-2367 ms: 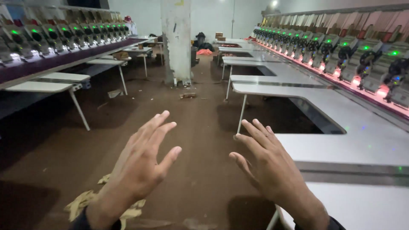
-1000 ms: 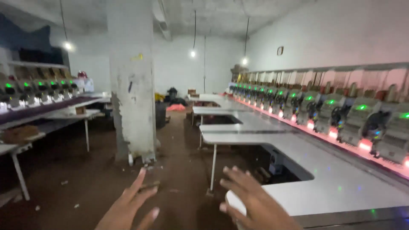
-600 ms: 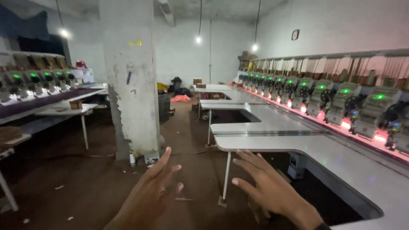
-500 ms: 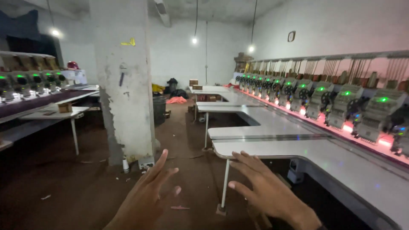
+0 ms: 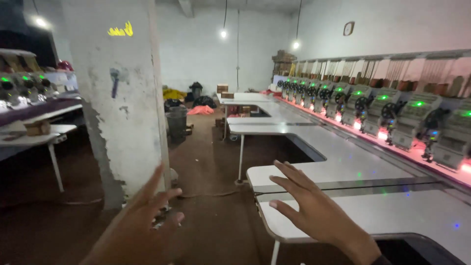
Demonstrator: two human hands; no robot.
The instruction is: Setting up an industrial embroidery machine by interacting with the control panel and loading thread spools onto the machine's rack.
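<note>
Both of my hands are held out in front of me with fingers spread, holding nothing. My left hand [image 5: 140,226] hovers over the brown floor, just in front of a white concrete pillar [image 5: 117,93]. My right hand [image 5: 314,211] hangs over the near corner of a long white machine table [image 5: 353,169]. Neither hand touches anything.
A row of embroidery machine heads [image 5: 387,110] with green and red lights lines the table on the right. Another machine row [image 5: 22,91] and small white tables [image 5: 37,137] stand at the left. A dark bin [image 5: 176,122], bags and boxes sit at the far wall.
The view has moved forward along the aisle; the pillar is now close at my left. My hands stay raised and spread, the right one now over the table corner.
</note>
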